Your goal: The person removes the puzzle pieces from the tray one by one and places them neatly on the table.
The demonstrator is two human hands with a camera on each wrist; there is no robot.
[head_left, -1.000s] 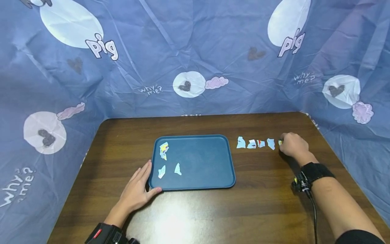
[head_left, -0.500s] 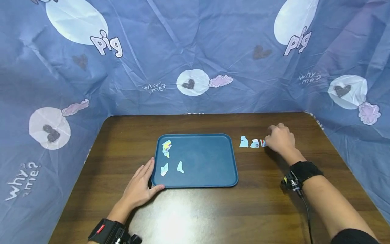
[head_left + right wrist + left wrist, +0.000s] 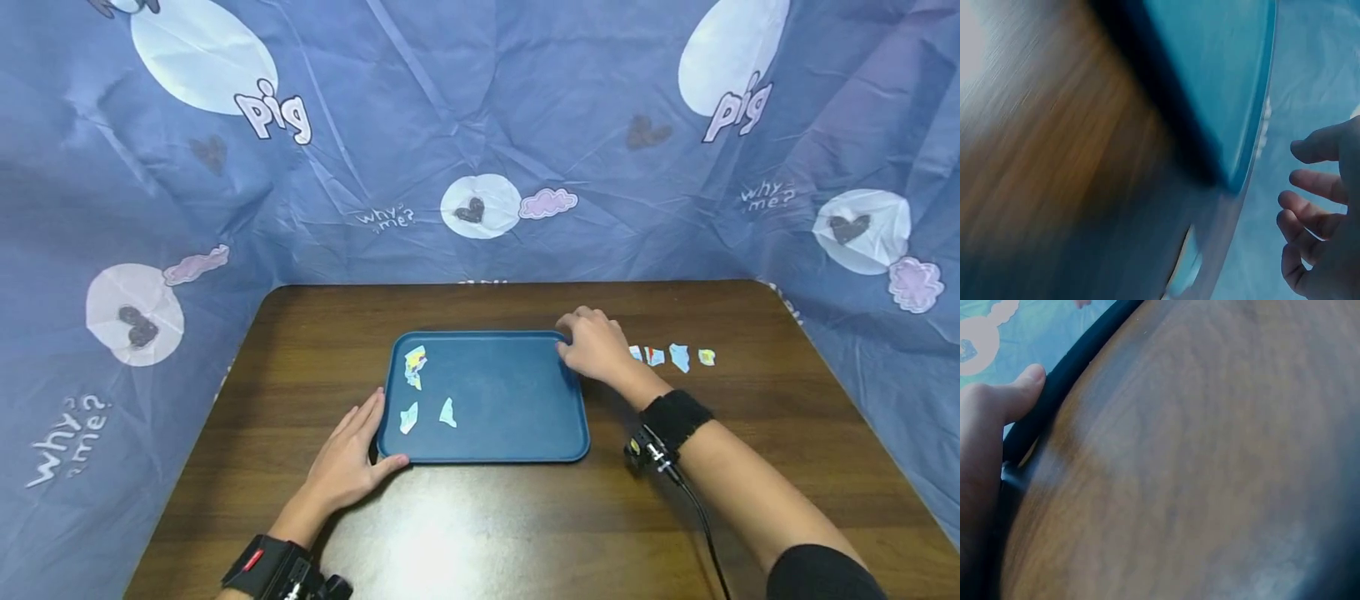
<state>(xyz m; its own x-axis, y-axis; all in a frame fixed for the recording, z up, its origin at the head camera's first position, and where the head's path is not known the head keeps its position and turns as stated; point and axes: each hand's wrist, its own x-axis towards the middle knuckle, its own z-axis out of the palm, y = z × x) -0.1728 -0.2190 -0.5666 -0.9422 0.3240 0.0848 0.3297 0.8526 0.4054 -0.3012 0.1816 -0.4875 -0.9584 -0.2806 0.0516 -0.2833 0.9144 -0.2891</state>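
Observation:
A dark blue tray [image 3: 502, 400] bears torn scraps of printed paper: a yellow-and-blue cluster [image 3: 415, 367] at its far left, with a pale scrap [image 3: 408, 417] and a narrow scrap [image 3: 447, 412] nearer. My left hand [image 3: 341, 462] rests against the tray's near left corner, fingers straight along its side, thumb at the rim. Over the far right corner is my right hand [image 3: 596, 346]. Its loosely bent fingers are spread in the right wrist view, with nothing visible between them. Right of it lie more scraps, including a blue one [image 3: 679, 357] and a yellow one [image 3: 707, 357].
The brown wooden table [image 3: 487, 533] carries a bright glare spot at its near middle. A blue printed cloth [image 3: 360, 167] hangs behind it and at the sides. A cable [image 3: 705, 525] trails from the right wrist camera over the table.
My right hand has travelled left from the yellow scrap, past the row, to the tray's far right corner, uncovering the right-hand scraps. My left hand keeps its place at the tray.

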